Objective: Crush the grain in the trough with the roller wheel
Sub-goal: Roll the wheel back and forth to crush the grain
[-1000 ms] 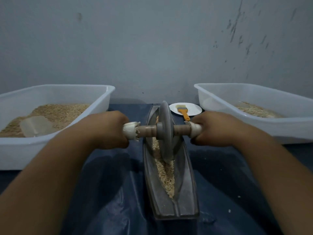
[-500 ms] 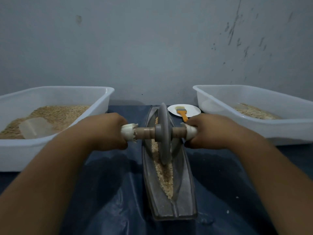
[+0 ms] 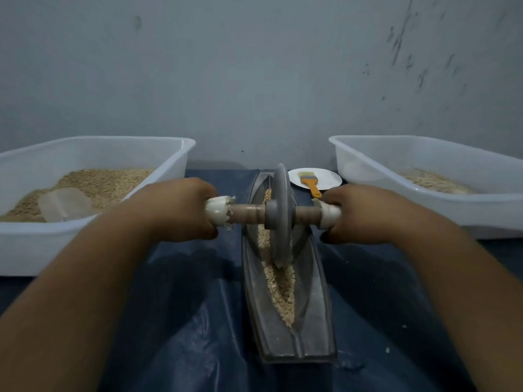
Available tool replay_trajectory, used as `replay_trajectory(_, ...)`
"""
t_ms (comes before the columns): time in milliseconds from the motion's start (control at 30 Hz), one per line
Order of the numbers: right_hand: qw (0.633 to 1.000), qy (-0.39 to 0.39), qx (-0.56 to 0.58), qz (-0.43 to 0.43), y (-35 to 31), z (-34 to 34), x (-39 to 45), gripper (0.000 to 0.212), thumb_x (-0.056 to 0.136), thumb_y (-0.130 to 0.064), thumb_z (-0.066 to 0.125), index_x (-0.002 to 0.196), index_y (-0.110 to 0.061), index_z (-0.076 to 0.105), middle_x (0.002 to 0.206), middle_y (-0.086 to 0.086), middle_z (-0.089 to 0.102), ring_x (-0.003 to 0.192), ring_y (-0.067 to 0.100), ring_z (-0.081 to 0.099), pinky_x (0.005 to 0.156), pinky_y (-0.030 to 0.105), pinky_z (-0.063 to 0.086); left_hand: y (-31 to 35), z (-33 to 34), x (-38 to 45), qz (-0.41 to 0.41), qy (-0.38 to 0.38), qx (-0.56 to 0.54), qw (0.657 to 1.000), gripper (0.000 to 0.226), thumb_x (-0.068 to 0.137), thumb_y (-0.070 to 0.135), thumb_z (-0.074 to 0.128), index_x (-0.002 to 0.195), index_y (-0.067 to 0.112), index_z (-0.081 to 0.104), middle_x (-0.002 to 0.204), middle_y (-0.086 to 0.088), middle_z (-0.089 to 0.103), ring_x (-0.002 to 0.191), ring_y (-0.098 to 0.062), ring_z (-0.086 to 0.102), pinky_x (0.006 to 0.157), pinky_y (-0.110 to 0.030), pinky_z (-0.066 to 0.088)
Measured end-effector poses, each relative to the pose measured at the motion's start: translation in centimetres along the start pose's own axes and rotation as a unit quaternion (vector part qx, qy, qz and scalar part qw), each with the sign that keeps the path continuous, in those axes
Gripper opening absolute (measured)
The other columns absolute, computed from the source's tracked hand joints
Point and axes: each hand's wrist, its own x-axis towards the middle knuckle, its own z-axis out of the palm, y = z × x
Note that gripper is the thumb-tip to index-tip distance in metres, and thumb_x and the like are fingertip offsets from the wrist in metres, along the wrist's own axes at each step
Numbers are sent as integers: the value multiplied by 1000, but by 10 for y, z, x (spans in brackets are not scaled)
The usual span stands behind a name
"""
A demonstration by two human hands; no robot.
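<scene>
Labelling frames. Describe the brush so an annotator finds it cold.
Start at the grey trough in the middle, then look past its far end, toward the right tub. A small white plate sits there with the brush on it. Its orange handle is the only bright colour around.

trough between tubs; wheel in trough

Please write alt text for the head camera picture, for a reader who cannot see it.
Two hands, left hand and right hand, grip the handle ends of a roller wheel standing in a narrow trough of grain on a dark blue sheet. White tubs with grain sit left and right; a brush lies on a small plate behind.
</scene>
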Motion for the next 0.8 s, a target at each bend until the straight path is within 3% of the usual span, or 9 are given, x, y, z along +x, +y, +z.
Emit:
replay_trajectory(67, 1000, 8, -9, 13, 1, 6, 3, 22, 72, -35, 76, 78, -28, 57, 81, -3, 65, 75, 16, 61, 68, 32, 50, 2, 1, 1, 8, 49, 33, 998, 19, 72, 34, 74, 85, 31, 60, 85, 9, 63, 81, -14, 59, 72, -29, 48)
replay_trajectory(100, 1000, -10, -4, 14, 2, 4, 3, 21, 72, -34, 76, 79, -27, 58, 81, -2, 66, 75, 17, 63, 69, 33, 51, 2, 0, -1, 11, 37, 37, 999, 20, 72, 34, 74, 85, 30, 60, 84, 9, 63, 80, -13, 59, 70, -28, 47)
replay_trajectory(200, 994, -108, 35, 1, 4, -11, -11, 21, 70, -36, 81, 77, -29, 62, 74, -3, 70, 70, 16, 67, 63, 31, 52, 0, -11, -12, 13, -63, 20, 998, 24, 64, 35, 79, 81, 31, 64, 70, 9, 65, 64, -4, 60, 56, -23, 42)
replay_trajectory(333, 973, -210, 90, -4, 4, -30, -26, 22, 66, -38, 84, 79, -29, 67, 70, -2, 73, 59, 11, 69, 54, 21, 49, -4, -26, -24, 13, -165, -9, 986, 31, 56, 44, 80, 83, 43, 64, 67, 14, 68, 59, -2, 63, 56, -23, 47)
replay_trajectory(400, 982, -177, 71, 13, 4, -26, -22, 24, 63, -44, 83, 76, -32, 67, 67, -5, 71, 59, 9, 67, 55, 23, 47, -3, -22, -20, 4, -159, -11, 987, 32, 56, 45, 80, 82, 39, 65, 68, 10, 69, 60, -6, 64, 56, -23, 46)
replay_trajectory(533, 1000, -4, -1, 22, 1, -5, -4, 20, 70, -39, 76, 72, -28, 60, 71, -5, 65, 67, 14, 61, 56, 27, 42, 1, -1, -4, -11, -51, -3, 999, 25, 68, 33, 80, 77, 31, 58, 77, 9, 63, 72, -9, 59, 64, -27, 43)
replay_trajectory(600, 1000, 5, -5, 18, 3, -2, -1, 19, 72, -35, 74, 71, -27, 57, 72, -3, 64, 67, 16, 61, 56, 27, 42, 2, 0, -2, -6, -22, 2, 1000, 23, 70, 29, 78, 76, 30, 56, 78, 8, 62, 72, -9, 58, 64, -27, 43)
replay_trajectory(700, 990, -123, 67, 17, 9, -16, -12, 21, 69, -36, 80, 74, -27, 62, 64, -3, 69, 56, 12, 64, 50, 25, 46, 1, -11, -12, -2, -79, 21, 997, 24, 65, 34, 80, 81, 30, 62, 72, 8, 65, 66, -6, 61, 57, -23, 43)
replay_trajectory(800, 967, -228, 117, 0, 9, -33, -29, 28, 59, -47, 81, 77, -30, 67, 63, -2, 70, 52, 10, 65, 48, 16, 45, 2, -25, -28, 9, -155, 28, 987, 31, 56, 47, 78, 83, 41, 64, 67, 14, 68, 58, -2, 63, 53, -20, 44)
